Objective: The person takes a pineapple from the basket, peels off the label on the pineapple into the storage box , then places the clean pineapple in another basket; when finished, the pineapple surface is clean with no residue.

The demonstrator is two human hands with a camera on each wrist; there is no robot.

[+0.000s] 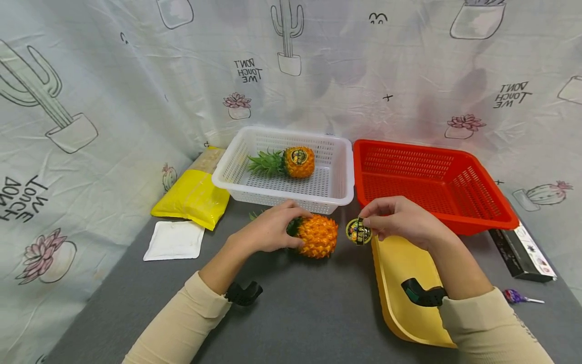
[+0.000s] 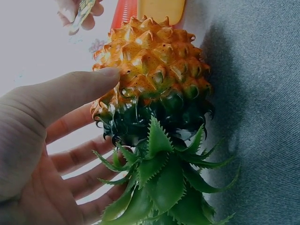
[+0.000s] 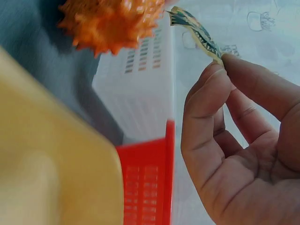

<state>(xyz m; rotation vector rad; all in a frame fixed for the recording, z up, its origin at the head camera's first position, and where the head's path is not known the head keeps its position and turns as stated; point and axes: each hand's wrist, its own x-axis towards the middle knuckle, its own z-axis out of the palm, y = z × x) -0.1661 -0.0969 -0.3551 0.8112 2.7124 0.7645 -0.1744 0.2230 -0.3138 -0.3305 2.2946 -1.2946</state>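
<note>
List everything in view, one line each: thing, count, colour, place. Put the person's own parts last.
pineapple on the table: one, orange with green leaves, on its side in front of the white basket
pineapple in the basket: one, orange, round label on it
white basket: one, back centre
red basket: one, right of the white one
round label: one, dark and yellow, beside the table pineapple
yellow tray: one, front right
yellow packet: one, left of the white basket
white pad: one, front of the packet
dark box: one, far right
lollipop: one, purple, near the box
left hand: grip on the table pineapple
right hand: pinches the label
</note>
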